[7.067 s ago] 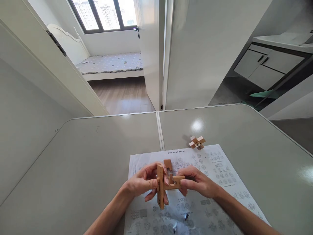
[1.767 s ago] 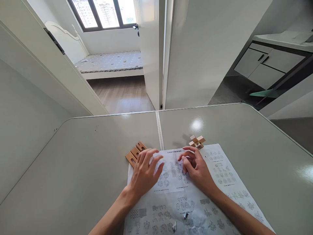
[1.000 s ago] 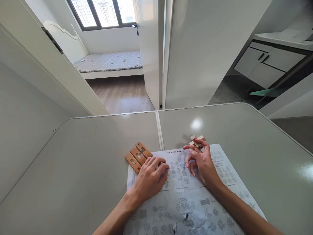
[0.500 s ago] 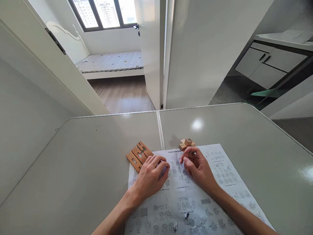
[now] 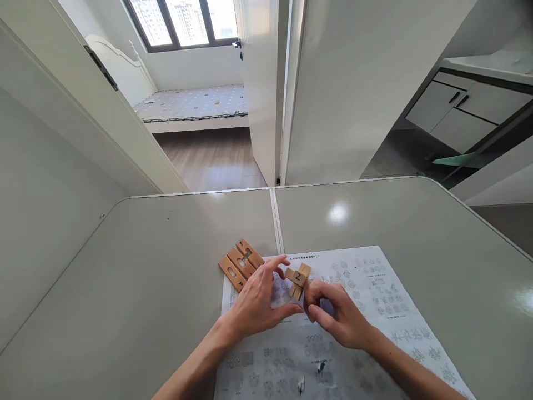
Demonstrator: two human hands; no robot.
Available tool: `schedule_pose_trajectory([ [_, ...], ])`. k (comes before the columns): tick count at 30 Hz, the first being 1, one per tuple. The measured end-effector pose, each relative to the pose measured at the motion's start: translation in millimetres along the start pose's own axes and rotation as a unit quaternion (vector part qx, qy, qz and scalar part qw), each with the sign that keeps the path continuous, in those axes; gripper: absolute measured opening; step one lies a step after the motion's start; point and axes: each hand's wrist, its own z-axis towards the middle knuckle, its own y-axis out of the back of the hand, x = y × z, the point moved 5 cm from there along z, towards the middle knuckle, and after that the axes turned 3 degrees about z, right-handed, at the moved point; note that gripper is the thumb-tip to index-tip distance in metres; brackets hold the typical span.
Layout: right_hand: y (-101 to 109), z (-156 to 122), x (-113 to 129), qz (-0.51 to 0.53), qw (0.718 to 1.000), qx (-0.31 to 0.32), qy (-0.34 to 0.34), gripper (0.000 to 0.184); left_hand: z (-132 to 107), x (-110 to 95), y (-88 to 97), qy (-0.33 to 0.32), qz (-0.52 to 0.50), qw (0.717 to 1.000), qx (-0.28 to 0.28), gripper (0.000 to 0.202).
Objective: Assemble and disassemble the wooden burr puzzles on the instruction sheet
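A small wooden burr puzzle (image 5: 298, 276), its interlocked sticks crossing and one face marked 2, is between my hands over the printed sheet (image 5: 308, 333). My right hand (image 5: 339, 314) has its fingers curled in against the puzzle's right side; the exact grip is partly hidden. My left hand (image 5: 260, 300) is open, thumb and fingers spread around the puzzle's left side with a gap. Just beyond my left hand lie several flat wooden pieces (image 5: 239, 264) side by side, with cut-out slots and numbers; my hand covers their near ends.
The sheet carries rows of small diagrams and lies on a grey-green tabletop (image 5: 133, 289) with a pale seam (image 5: 276, 219). Two small dark marks or scraps are on its near part. Past the table's far edge are an open door (image 5: 262, 100) and a bed (image 5: 195, 105).
The burr puzzle has come from the sheet's far edge toward me, between my hands, along with my right hand. My left thumb and fingers have spread apart.
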Motion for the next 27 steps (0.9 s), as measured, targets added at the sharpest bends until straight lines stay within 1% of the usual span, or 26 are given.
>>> schedule_pose_trajectory([
  [3,-2,1,0,0.077,0.997,0.031,-0.010,0.020,1,-2,2.2,-0.003,-0.032,0.999,0.037,0.093],
  [7,-8,0,-2,0.173,0.982,0.071,-0.030,0.030,2,-6,4.3,-0.036,-0.061,0.995,0.074,0.091],
  [9,-11,-1,-2,0.188,0.977,0.086,-0.045,0.032,3,-7,5.8,-0.043,-0.074,0.994,0.072,0.085],
  [12,-13,-1,1,0.186,0.977,0.089,-0.051,0.031,4,-5,8.8,-0.029,-0.096,0.994,0.054,0.077],
  [15,-11,2,5,0.166,0.983,0.050,-0.056,0.030,6,-2,11.6,-0.015,-0.127,0.991,0.033,0.074],
  [18,-5,5,2,0.121,0.989,-0.024,-0.082,0.034,6,0,12.5,-0.009,-0.137,0.990,0.022,0.076],
  [21,0,6,-2,0.060,0.992,-0.074,-0.087,0.029,6,1,11.3,-0.001,-0.144,0.989,0.022,0.077],
  [27,2,6,-4,-0.048,0.993,-0.090,-0.062,0.027,7,2,9.5,0.014,-0.157,0.987,0.036,0.074],
])
